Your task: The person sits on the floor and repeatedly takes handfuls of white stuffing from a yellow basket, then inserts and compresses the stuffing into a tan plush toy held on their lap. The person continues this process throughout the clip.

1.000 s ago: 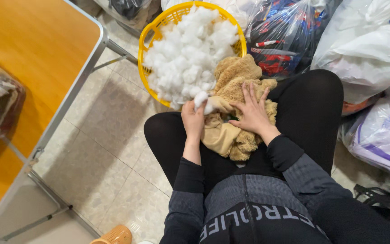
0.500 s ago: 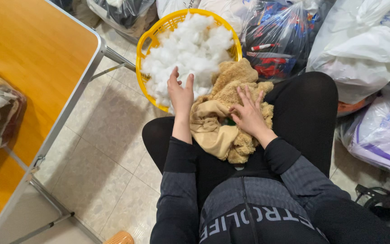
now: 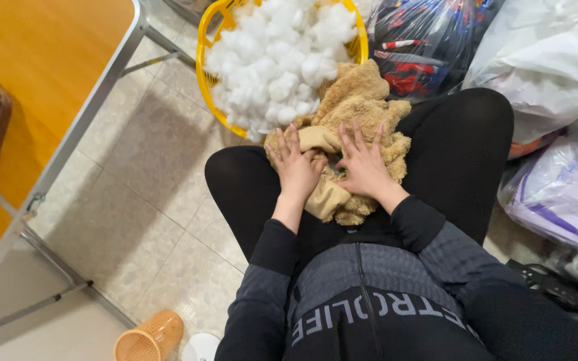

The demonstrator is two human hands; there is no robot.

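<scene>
Since the earlier frame the left hand (image 3: 296, 167) has come back from the yellow basket (image 3: 203, 67) and now lies flat on the plush toy skin (image 3: 356, 120), beside the right hand (image 3: 364, 166), which has stayed on it. Both hands press down on the tan, fuzzy fabric with fingers spread wide and pointing to the far side; neither is closed around anything, though whether the thumbs pinch a fold between the two hands is hard to tell. This limp toy skin rests on the person's lap, across the black-clad thighs, its far end touching the rim of the basket and its near end under the palms. A smoother, paler flap of it sits under the left fingers (image 3: 287, 142). White stuffing (image 3: 275, 60) fills the basket, which stands on the tiled floor (image 3: 142, 200) just beyond the knees. To the left is a folding table (image 3: 48, 73) with an orange top. Plastic bags (image 3: 556, 73) are piled on the right, and a small orange cup (image 3: 150, 337) lies on the near floor.
</scene>
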